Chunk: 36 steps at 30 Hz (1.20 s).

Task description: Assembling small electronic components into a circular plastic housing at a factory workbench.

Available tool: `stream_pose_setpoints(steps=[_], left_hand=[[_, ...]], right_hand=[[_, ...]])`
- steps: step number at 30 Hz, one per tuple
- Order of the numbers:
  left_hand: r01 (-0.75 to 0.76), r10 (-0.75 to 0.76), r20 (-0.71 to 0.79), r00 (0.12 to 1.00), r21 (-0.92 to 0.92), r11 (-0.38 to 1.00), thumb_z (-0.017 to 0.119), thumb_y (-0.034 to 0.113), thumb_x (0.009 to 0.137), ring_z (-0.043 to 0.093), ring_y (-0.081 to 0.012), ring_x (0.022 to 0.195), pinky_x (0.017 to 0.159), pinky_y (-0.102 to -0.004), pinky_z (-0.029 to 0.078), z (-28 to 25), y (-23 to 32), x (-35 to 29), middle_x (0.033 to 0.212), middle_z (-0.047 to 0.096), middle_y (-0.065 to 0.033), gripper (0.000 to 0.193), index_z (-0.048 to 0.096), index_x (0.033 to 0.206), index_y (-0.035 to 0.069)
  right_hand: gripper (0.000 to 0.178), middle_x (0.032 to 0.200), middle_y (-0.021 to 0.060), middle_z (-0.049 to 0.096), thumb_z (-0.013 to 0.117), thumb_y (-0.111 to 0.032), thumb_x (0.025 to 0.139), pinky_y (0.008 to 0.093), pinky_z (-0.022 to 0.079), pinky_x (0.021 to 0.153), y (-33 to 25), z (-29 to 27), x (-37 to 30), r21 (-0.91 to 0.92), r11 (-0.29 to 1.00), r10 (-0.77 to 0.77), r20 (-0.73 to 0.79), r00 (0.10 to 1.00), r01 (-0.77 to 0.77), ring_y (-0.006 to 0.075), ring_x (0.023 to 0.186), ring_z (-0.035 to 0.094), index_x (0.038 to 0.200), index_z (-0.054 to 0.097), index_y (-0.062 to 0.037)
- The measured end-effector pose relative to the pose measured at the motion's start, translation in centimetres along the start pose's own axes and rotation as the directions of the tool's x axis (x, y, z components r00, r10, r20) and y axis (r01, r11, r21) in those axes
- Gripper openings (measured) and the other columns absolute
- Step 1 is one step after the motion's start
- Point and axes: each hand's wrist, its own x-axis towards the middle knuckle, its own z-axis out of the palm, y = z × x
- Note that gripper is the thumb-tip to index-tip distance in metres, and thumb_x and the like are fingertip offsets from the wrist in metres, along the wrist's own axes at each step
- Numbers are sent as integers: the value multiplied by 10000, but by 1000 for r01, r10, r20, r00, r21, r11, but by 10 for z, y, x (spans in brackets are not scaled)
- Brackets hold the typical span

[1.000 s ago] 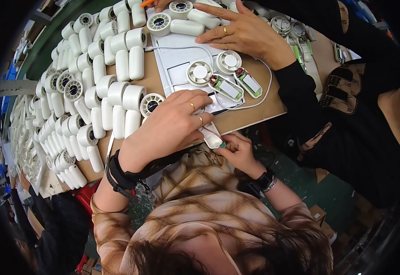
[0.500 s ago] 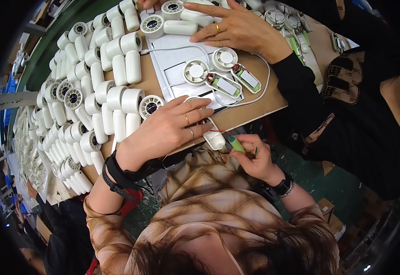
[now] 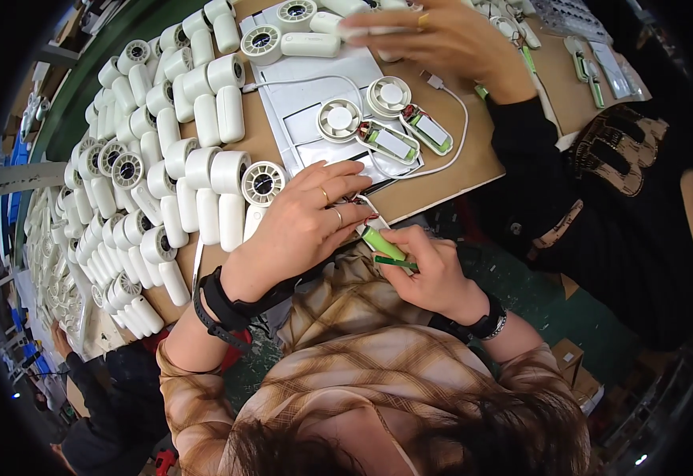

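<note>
A plaid sleeve (image 3: 196, 385) in brown and cream is seen nearest, at the lower left. A black band (image 3: 223, 305) is worn on the left wrist and a black watch (image 3: 491, 319) on the right.

At the table's near edge, the two hands are brought close together. Between thumb and fingers of the right hand (image 3: 434, 266), a bright green battery cell (image 3: 384, 244) is pinched, with a thin dark green strip (image 3: 396, 262) beside it. The cell is held slantwise at a white fan casing (image 3: 381, 223), where reddish wires are shown. The casing is largely covered by the left hand (image 3: 315, 214), whose fingers are laid over it; whether it is gripped underneath cannot be told. Two rings are worn on that hand.

Just beyond, two opened fans (image 3: 338, 120) are laid side by side, their handles filled with green and white parts. They are partly ringed by a white cable (image 3: 462, 143). A white sheet (image 3: 299, 131) is spread beneath them on the brown tabletop (image 3: 473, 168).

To the left, rows of white handheld fans (image 3: 204, 166) are packed closely. At the far side, a co-worker's hand (image 3: 450, 44), blurred, is held out above the table.
</note>
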Motion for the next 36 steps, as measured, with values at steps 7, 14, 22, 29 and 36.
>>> stream_pose_setpoints(steps=[7, 14, 22, 29, 36], left_hand=[[27, -27, 38, 999, -10, 1000, 731, 84, 729, 545, -331, 1165, 957, -473, 450, -5, 4, 1, 1165, 611, -121, 235, 694, 959, 48], [-25, 24, 75, 997, 13, 1000, 761, 89, 715, 543, -353, 1172, 956, -470, 459, -7, 3, 3, 1195, 599, -128, 279, 687, 979, 36], [-45, 29, 137, 990, 115, 992, 694, 146, 770, 499, -301, 1229, 996, -498, 422, -8, 0, 2, 1212, 577, -94, 249, 661, 1008, 82], [-35, 33, 142, 989, 13, 999, 767, 143, 728, 513, -351, 1219, 996, -479, 430, -8, -5, 3, 1231, 579, -119, 332, 662, 1030, 52], [-4, 7, 163, 987, -19, 1000, 764, 178, 733, 500, -352, 1233, 1013, -481, 419, -12, 0, 5, 1243, 569, -126, 342, 660, 1033, 50]], right_hand=[[269, 621, 92, 627, 695, -173, 822, 367, 484, 480, -1, 9, 7, -158, 987, -8, -62, 998, -2, 271, 539, 639, 1018, 563, -44], [273, 620, 117, 611, 717, -122, 794, 336, 481, 467, -1, 16, 9, -230, 973, -5, -95, 995, -17, 259, 526, 637, 1026, 602, -35], [328, 754, 104, 638, 732, -77, 749, 308, 492, 511, -1, 5, 1, -86, 996, -2, -64, 998, -3, 251, 606, 640, 1046, 603, -26], [291, 807, 94, 627, 731, -45, 715, 305, 506, 535, -1, 1, 4, -178, 983, 29, -92, 995, -45, 222, 642, 646, 989, 637, -24], [233, 818, 94, 627, 760, -57, 722, 300, 518, 551, 1, -9, 4, -189, 982, -33, -92, 995, 15, 208, 653, 652, 924, 650, -22]])
